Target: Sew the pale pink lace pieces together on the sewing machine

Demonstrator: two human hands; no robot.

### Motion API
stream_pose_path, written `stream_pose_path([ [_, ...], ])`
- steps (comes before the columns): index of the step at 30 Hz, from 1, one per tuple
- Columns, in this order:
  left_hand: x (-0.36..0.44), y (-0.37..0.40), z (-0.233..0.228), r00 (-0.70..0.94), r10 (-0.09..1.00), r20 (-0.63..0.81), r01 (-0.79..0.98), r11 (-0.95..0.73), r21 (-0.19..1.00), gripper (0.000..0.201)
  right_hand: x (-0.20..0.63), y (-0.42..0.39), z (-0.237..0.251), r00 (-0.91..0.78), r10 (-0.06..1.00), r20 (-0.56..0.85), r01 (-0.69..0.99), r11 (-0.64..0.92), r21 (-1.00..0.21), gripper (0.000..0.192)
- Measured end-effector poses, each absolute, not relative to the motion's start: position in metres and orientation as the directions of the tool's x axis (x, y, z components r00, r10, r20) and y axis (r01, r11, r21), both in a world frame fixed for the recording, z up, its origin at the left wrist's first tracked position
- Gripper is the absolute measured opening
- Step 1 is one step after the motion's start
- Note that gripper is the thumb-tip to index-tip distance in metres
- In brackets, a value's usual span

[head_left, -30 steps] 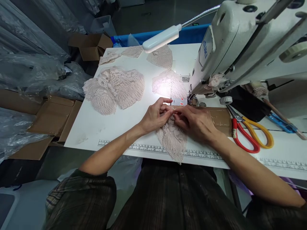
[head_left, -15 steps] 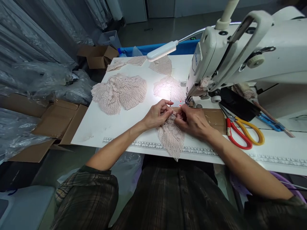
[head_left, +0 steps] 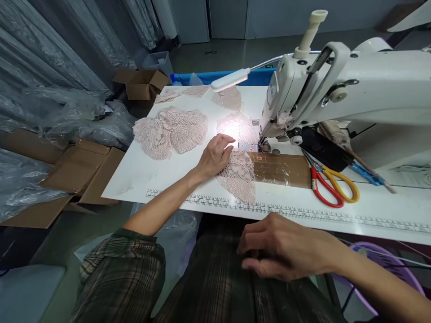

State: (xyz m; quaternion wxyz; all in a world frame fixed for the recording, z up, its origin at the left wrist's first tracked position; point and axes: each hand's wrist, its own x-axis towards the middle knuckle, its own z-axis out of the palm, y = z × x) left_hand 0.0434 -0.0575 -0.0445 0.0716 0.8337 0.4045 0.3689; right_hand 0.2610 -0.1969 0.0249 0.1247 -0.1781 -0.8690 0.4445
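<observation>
A pale pink lace piece (head_left: 240, 179) lies on the white table in front of the sewing machine (head_left: 286, 103), its lower tip near the printed ruler. My left hand (head_left: 213, 154) rests at the upper left edge of this lace, thumb and index finger apart; its lower fingers are partly hidden. Over my lap, below the table's front edge, is my right hand (head_left: 274, 246), away from the lace. Its fingers are loosely bent, with a gap between them and the thumb, and nothing shows in it. Beyond my left hand, another lace piece (head_left: 247, 130) lies under the lamp's light.
More lace pieces (head_left: 171, 132) lie on the left of the table (head_left: 131, 179). Scissors (head_left: 333, 184) with red and yellow handles lie right of a brown taped strip (head_left: 283, 170). A lamp (head_left: 230, 80) reaches over the back. Cardboard boxes (head_left: 81, 166) stand at the left.
My right hand has let go of the lace and dropped back to my lap. The lace now lies flatter on the table, and my left hand has loosened its pinch on it.
</observation>
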Motion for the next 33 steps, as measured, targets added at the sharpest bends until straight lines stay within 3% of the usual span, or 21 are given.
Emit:
stream_pose_path([
  [1, 0.043, -0.058, -0.044, 0.413, 0.711, 0.569, 0.621, -0.677, 0.395, 0.02, 0.264, -0.198, 0.024, -0.901, 0.431, 0.039, 0.223, 0.54, -0.811, 0.015],
  [3, 0.043, -0.058, -0.041, 0.439, 0.69, 0.576, 0.604, -0.701, 0.379, 0.028, 0.274, -0.188, 0.016, -0.824, 0.562, 0.074, 0.317, 0.564, -0.762, 0.02],
  [6, 0.042, -0.06, -0.037, 0.473, 0.643, 0.602, 0.565, -0.746, 0.352, 0.025, 0.29, -0.154, -0.006, -0.624, 0.744, 0.238, 0.521, 0.623, -0.583, 0.012],
  [8, 0.041, -0.062, -0.035, 0.536, 0.598, 0.595, 0.516, -0.791, 0.33, 0.014, 0.294, -0.13, -0.021, -0.557, 0.746, 0.365, 0.591, 0.664, -0.458, 0.018],
  [10, 0.039, -0.062, -0.034, 0.64, 0.554, 0.532, 0.46, -0.831, 0.313, 0.017, 0.293, -0.111, -0.032, -0.593, 0.684, 0.425, 0.555, 0.73, -0.399, 0.031],
  [14, 0.032, -0.057, -0.035, 0.762, 0.542, 0.354, 0.469, -0.839, 0.275, 0.021, 0.287, -0.095, -0.047, -0.635, 0.693, 0.341, 0.597, 0.721, -0.351, 0.042],
  [18, 0.018, -0.045, -0.03, 0.605, 0.677, 0.42, 0.674, -0.716, 0.183, 0.039, 0.29, -0.096, -0.056, -0.577, 0.76, 0.299, 0.644, 0.648, -0.406, 0.043],
  [20, 0.014, -0.044, -0.024, 0.507, 0.71, 0.488, 0.745, -0.646, 0.166, 0.037, 0.292, -0.096, -0.06, -0.566, 0.761, 0.317, 0.628, 0.647, -0.432, 0.043],
  [22, 0.016, -0.05, -0.019, 0.51, 0.71, 0.486, 0.727, -0.657, 0.197, 0.029, 0.292, -0.095, -0.063, -0.552, 0.763, 0.336, 0.62, 0.645, -0.446, 0.044],
  [24, 0.023, -0.061, -0.017, 0.635, 0.659, 0.403, 0.594, -0.75, 0.29, 0.024, 0.291, -0.094, -0.065, -0.536, 0.766, 0.357, 0.622, 0.643, -0.447, 0.044],
  [28, 0.038, -0.09, -0.022, 0.873, 0.398, 0.28, 0.217, -0.833, 0.509, 0.023, 0.288, -0.095, -0.065, -0.511, 0.764, 0.394, 0.636, 0.645, -0.424, 0.044],
  [33, 0.037, -0.113, -0.022, 0.849, 0.456, 0.266, 0.253, -0.794, 0.553, 0.017, 0.288, -0.103, -0.058, -0.536, 0.744, 0.399, 0.609, 0.668, -0.428, 0.04],
])
